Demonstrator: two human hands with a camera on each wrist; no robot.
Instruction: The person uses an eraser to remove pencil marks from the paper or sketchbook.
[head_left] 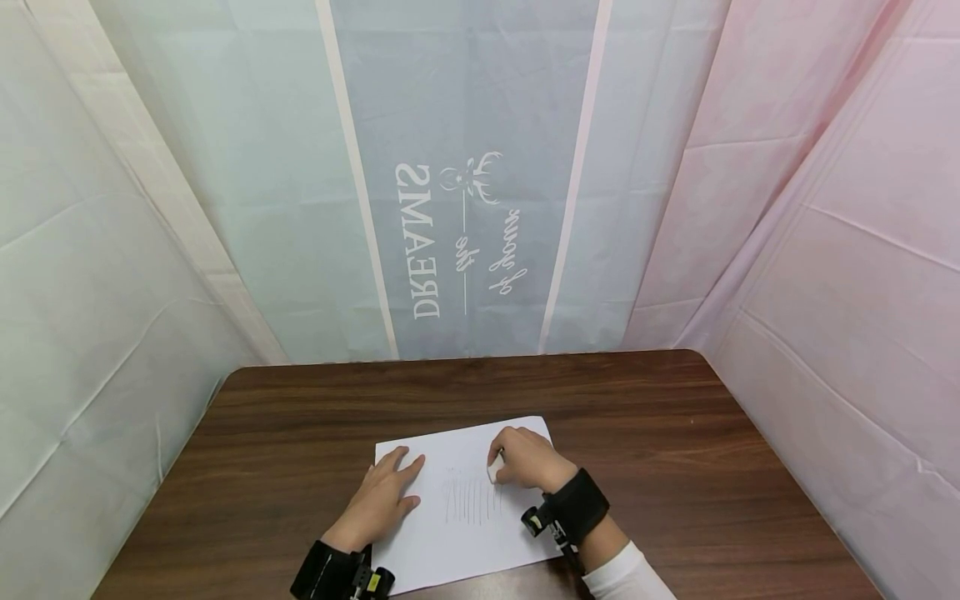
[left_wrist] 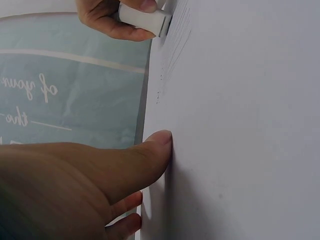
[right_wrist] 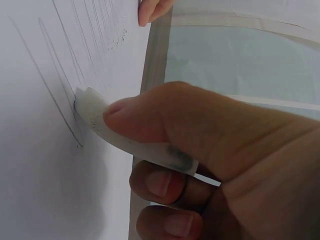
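Observation:
A white sheet of paper [head_left: 435,554] lies on the table, with a row of thin pencil lines [head_left: 471,502] near its middle. My right hand [head_left: 531,460] pinches a white eraser [right_wrist: 92,109] between thumb and fingers. The eraser's worn tip meets the paper at the right end of the lines, and dark smudges mark its surface. My left hand [head_left: 381,497] rests on the left part of the sheet with its fingers spread. In the left wrist view its thumb [left_wrist: 150,155] lies along the paper, and the eraser shows at the top.
The brown wooden table [head_left: 675,450] extends around the paper. Behind it hangs a pale printed curtain [head_left: 465,100] with mirrored lettering, and more fabric closes in the left and right sides. A black wrist camera strap [head_left: 576,504] sits on my right wrist, another on the left.

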